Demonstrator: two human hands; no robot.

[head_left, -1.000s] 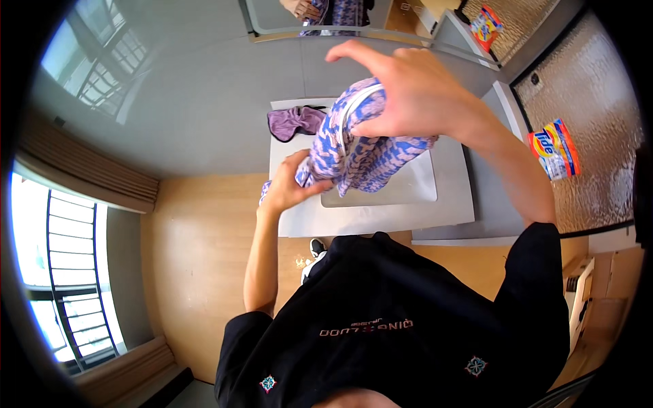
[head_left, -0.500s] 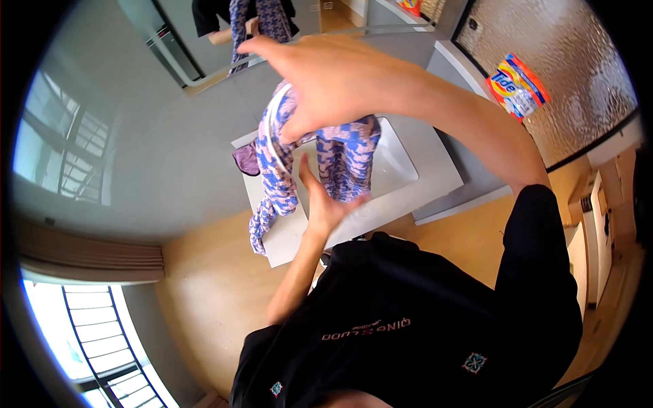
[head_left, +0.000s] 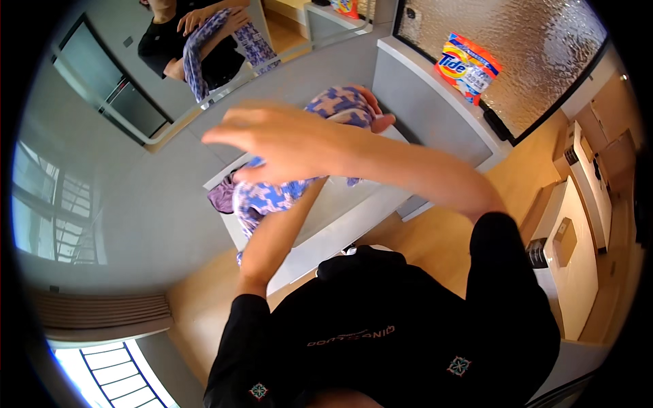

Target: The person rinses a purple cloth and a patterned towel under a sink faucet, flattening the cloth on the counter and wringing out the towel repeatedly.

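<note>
A blue-and-pink patterned garment (head_left: 272, 199) is draped in a bend over my left arm, above the white washbasin counter (head_left: 316, 248). My arms cross, the right forearm passing over the left. At the garment's far right end, my left hand (head_left: 378, 112) is closed around the bunched fabric, partly hidden by the cloth. My right hand (head_left: 272, 139) hovers over the left part of the garment, fingers spread and slightly blurred. A dark purple cloth (head_left: 222, 195) lies at the counter's left corner. My arms and the garment hide most of the basin.
A wall mirror (head_left: 286, 30) behind the counter reflects my arms and the garment. An orange detergent bag (head_left: 467, 66) stands on the ledge (head_left: 422, 75) by the textured glass. Cardboard boxes (head_left: 568, 258) are at the right, and a barred window (head_left: 112, 374) is at lower left.
My left hand has moved up and right and now grips the garment. My right hand has come lower and leftward, so my forearms cross. The garment's hanging parts are gathered up. The view has shifted.
</note>
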